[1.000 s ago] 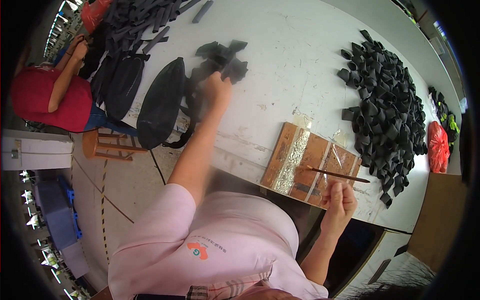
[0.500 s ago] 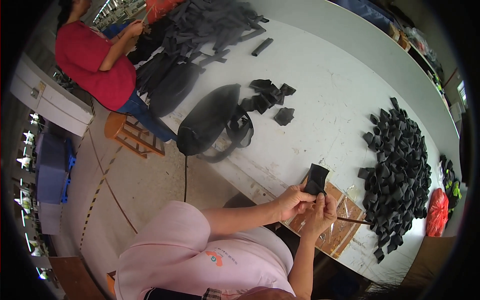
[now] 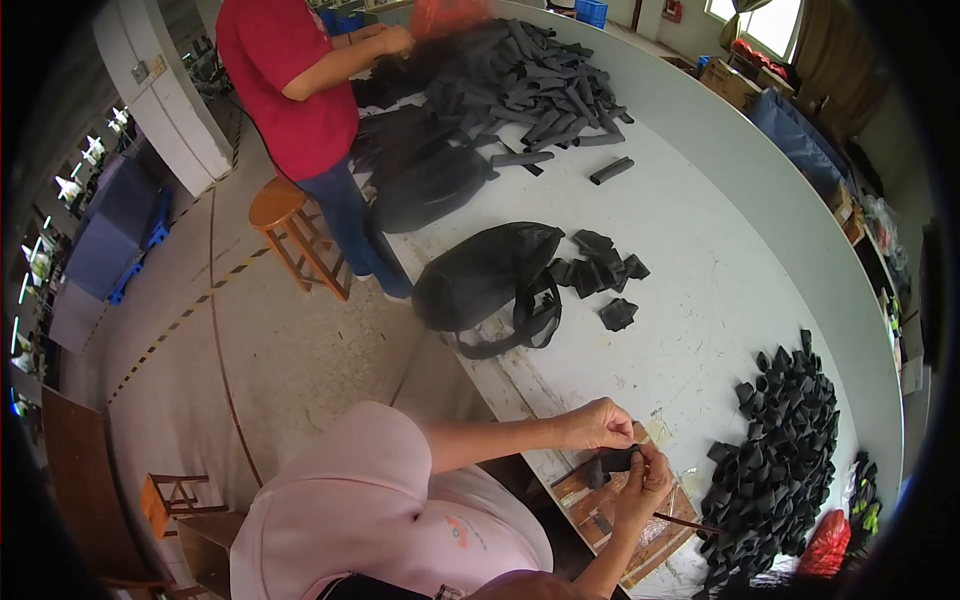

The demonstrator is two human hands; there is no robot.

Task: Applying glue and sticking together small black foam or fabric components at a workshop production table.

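Note:
My right hand (image 3: 650, 482) pinches a small black fabric piece (image 3: 618, 460) at its upper right edge, above a wooden board (image 3: 640, 565) at the table's near edge. Just above the piece is my left hand (image 3: 602, 425), its fingertips drawn together. Whether anything thin is between those fingertips is too small to tell. A thin brown rod (image 3: 685, 522) runs from beside my right wrist toward a large pile of folded black pieces (image 3: 775, 440) on the right. Part of the held piece is hidden behind my right fingers.
A black mesh bag (image 3: 480, 280) lies at the table's left edge beside several black pieces (image 3: 597, 265). Farther back are black tubes (image 3: 550, 90) in a heap. Someone in a red shirt (image 3: 290, 90) stands by a wooden stool (image 3: 280, 205). A red plastic bag (image 3: 828, 545) sits far right.
My left hand has come off the black fabric piece and risen slightly above it. The piece has tipped lower in my right hand. The whole view has shifted.

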